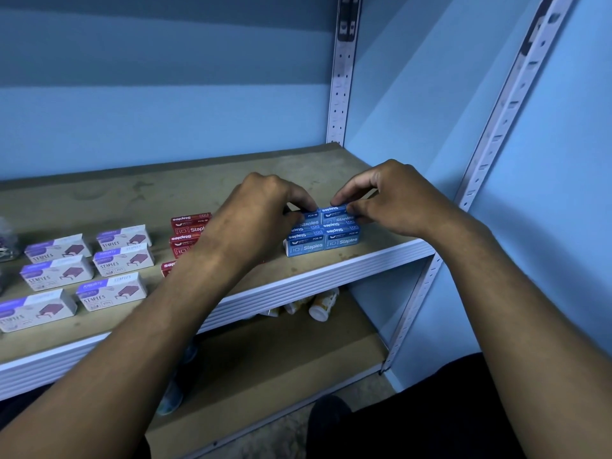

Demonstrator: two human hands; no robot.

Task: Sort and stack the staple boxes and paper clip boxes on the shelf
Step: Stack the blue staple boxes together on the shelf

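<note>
Pinching top blue staple boxes (323,215) of a stack on the shelf (331,279), rt side: left hand (261,210) grip on left box, right hand (390,200) on right one; both grips curled.

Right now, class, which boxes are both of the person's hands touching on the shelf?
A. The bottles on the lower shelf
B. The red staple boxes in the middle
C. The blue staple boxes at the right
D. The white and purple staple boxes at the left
C: the left hand and right hand both pinch the top of the blue staple boxes, stacked near the shelf's front edge.
</note>
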